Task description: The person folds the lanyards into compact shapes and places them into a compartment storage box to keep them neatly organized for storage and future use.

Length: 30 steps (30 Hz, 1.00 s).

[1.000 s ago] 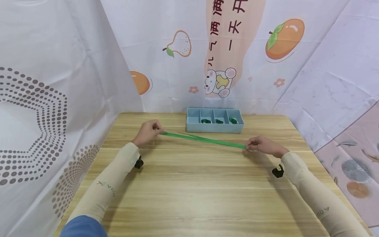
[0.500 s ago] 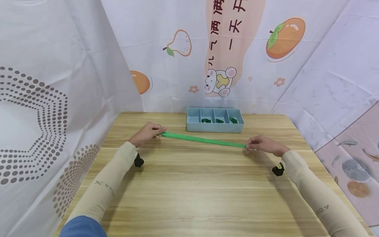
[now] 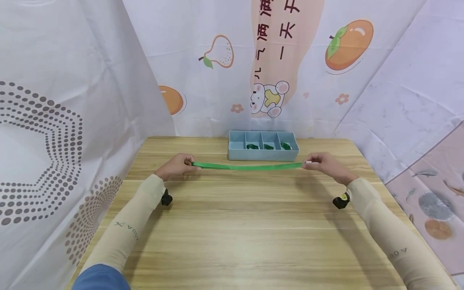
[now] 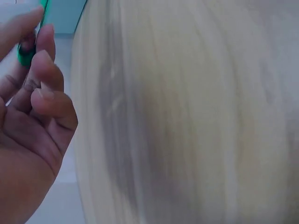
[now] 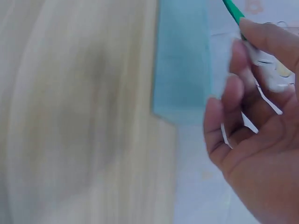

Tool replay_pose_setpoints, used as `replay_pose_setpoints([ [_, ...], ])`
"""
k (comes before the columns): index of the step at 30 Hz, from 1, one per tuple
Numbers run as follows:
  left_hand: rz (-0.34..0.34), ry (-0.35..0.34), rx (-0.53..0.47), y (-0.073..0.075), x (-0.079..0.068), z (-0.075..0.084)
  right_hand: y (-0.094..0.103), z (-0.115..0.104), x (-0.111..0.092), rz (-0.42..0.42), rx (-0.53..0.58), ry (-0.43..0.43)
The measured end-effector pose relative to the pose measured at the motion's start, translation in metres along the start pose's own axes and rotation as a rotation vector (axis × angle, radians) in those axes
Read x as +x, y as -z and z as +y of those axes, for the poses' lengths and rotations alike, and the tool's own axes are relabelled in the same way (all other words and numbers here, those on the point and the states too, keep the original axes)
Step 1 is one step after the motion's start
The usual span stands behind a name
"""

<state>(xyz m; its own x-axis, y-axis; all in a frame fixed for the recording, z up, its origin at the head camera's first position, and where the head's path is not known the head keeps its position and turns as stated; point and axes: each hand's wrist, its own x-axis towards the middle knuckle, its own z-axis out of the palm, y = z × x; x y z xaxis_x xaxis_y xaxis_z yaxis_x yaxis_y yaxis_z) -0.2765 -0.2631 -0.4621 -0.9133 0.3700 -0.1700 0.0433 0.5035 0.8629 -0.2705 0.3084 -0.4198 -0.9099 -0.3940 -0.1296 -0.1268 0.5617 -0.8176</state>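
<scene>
A green ribbon [image 3: 250, 167] spans the air above the table, nearly level with a slight sag in its middle. Its left end is pinched by my left hand [image 3: 177, 165]; in the left wrist view a bit of green ribbon [image 4: 25, 56] bends between the fingers [image 4: 49, 70]. My right hand [image 3: 328, 166] pinches the other end between thumb and fingers. Something small and white [image 3: 311, 162] shows at the right fingertips, blurred in the right wrist view, so its kind is unclear. In that view the ribbon [image 5: 233, 10] leaves the thumb tip upward.
Behind the ribbon a blue divided box [image 3: 262, 155] stands at the back of the wooden table [image 3: 232, 225]. Dark green pieces [image 3: 251, 146] lie in three of its compartments. Printed cloth [image 3: 217, 96] hangs close behind and along the sides.
My right hand has risen away from me, levelling the ribbon. The left hand has shifted slightly left. A loose ribbon tail seen a second ago beside the strip no longer shows.
</scene>
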Motion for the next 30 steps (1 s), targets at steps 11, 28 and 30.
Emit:
replay_pose_setpoints([
  [11,-0.115,-0.04,0.058,-0.016,0.008,0.008,0.008,-0.078,0.004,0.22,0.193,0.137],
  [28,-0.073,-0.434,0.059,-0.095,0.058,0.158,-0.005,-0.174,0.021,0.213,0.132,0.328],
  [30,-0.065,-0.478,0.055,-0.101,0.059,0.172,-0.005,-0.184,0.022,0.217,0.106,0.36],
])
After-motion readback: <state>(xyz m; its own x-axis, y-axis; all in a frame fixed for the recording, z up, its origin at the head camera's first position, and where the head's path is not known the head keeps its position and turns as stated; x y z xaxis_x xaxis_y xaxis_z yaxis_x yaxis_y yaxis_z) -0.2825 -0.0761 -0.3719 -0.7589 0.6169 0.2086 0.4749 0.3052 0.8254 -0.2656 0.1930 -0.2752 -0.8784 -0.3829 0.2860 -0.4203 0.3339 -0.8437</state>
